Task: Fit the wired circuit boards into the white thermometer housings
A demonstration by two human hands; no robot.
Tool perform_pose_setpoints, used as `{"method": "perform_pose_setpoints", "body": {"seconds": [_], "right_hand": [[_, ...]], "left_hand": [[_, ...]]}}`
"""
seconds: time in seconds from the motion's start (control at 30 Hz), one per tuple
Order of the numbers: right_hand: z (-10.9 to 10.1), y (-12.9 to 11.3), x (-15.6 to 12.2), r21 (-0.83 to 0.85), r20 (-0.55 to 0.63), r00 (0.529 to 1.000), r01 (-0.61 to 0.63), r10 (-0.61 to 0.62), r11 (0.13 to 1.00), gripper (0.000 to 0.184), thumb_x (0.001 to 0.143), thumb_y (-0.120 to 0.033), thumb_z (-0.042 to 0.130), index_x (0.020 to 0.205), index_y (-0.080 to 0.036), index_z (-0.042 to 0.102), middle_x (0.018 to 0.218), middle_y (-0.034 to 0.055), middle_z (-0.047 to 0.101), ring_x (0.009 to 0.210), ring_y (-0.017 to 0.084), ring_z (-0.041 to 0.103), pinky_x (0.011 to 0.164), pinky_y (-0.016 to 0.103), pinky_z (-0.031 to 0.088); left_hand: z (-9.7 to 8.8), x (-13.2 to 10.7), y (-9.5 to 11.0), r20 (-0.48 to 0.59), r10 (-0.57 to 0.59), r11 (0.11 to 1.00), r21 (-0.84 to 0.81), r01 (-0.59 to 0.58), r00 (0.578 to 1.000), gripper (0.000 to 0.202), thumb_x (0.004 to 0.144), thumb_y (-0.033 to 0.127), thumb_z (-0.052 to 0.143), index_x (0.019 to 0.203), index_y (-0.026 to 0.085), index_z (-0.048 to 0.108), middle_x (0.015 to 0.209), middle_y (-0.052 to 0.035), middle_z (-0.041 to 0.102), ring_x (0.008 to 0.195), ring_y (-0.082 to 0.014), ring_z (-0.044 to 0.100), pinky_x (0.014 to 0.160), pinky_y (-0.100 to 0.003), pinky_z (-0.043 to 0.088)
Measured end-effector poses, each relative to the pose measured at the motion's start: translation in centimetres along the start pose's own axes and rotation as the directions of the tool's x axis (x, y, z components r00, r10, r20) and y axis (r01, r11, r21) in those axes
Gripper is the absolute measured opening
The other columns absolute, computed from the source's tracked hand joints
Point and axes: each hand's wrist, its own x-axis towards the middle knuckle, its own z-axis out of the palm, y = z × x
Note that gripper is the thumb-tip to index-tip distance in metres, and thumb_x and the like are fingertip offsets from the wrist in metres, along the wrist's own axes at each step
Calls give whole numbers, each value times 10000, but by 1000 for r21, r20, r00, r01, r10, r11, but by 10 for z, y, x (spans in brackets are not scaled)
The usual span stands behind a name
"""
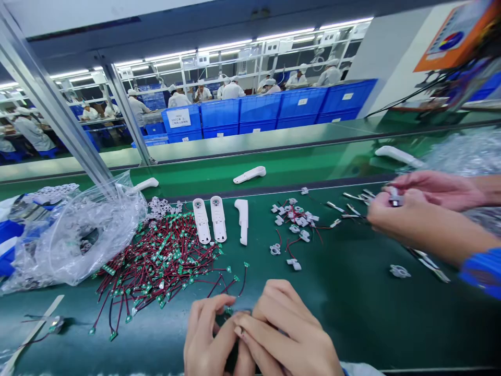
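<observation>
1. Lower centre: the left hand [209, 337] closes its grip around a small green piece [228, 310], mostly hidden, its long axis unreadable; the right hand [291, 329] meets it from the right, its own hold impossible to tell.
2. The wired boards [168, 256] lie up and left, nearer the left hand, wires pointing every way.
3. Green tabletop [371, 324] below; blue bins [258, 107] at upper centre.

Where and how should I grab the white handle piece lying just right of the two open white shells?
Probably pinch the white handle piece across its long straight shaft, bringing your right hand in from above, near side. Its narrow end points toward you, the wider bent head faces away, and green surface shows on both sides.
</observation>
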Motion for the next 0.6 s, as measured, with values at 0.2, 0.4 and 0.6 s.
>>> {"method": "perform_pose_setpoints", "body": {"seconds": [0.2,0.4,0.6], "right_hand": [[-1,-11,5,-87,-66,994,-88,82,992,337,799,-59,371,505,-165,495,510,-4,421,528,122,362,549,291,317],[-4,11,29,-19,9,998,-60,60,998,330,820,-139,429,502,-158,514,510,-6,464,533,113,426,520,259,340],[-26,117,100,-128,169,958,-212,231,969,170,851,-265,483,806,-135,582,785,7,599,684,119,569,626,272,467]], "left_hand": [[-1,4,-4,12,161,943,292,-157,987,258,761,109,429,863,177,656,767,-102,552,644,-179,467,563,-277,425],[-5,14,-12,19,31,997,-75,-30,999,204,749,94,500,853,168,660,729,-65,643,655,-127,592,599,-176,461],[-18,27,-8,402,-630,227,-722,653,664,188,572,358,727,636,184,701,605,-22,675,521,-110,582,522,-184,471]]}}
